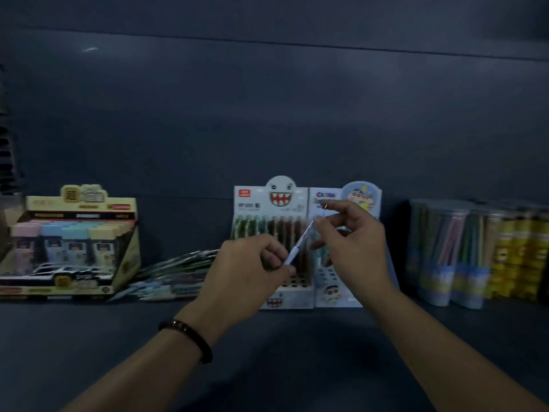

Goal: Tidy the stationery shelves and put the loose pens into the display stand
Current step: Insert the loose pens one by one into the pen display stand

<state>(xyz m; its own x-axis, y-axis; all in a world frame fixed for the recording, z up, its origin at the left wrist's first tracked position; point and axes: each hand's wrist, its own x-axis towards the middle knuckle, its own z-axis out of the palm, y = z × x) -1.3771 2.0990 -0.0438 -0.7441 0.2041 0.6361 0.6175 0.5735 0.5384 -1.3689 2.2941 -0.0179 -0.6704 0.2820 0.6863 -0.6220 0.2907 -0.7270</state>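
Observation:
A slim pale pen (298, 245) slants between both hands in front of the display stands. My left hand (252, 263) pinches its lower end and my right hand (350, 242) pinches its upper tip. Behind them stands the monster-face display stand (269, 203), with a back row of pens and several bare holes near its front. A cartoon-boy display stand (344, 295) stands against its right side. Loose pens (175, 275) lie in a heap on the shelf to the left of the stands.
A cream display box (74, 245) of pastel items sits at the left. Clear tubs of pencils (445, 248) and yellow tubs (517, 251) stand at the right. The dark shelf board (297, 352) runs under everything, with another board overhead.

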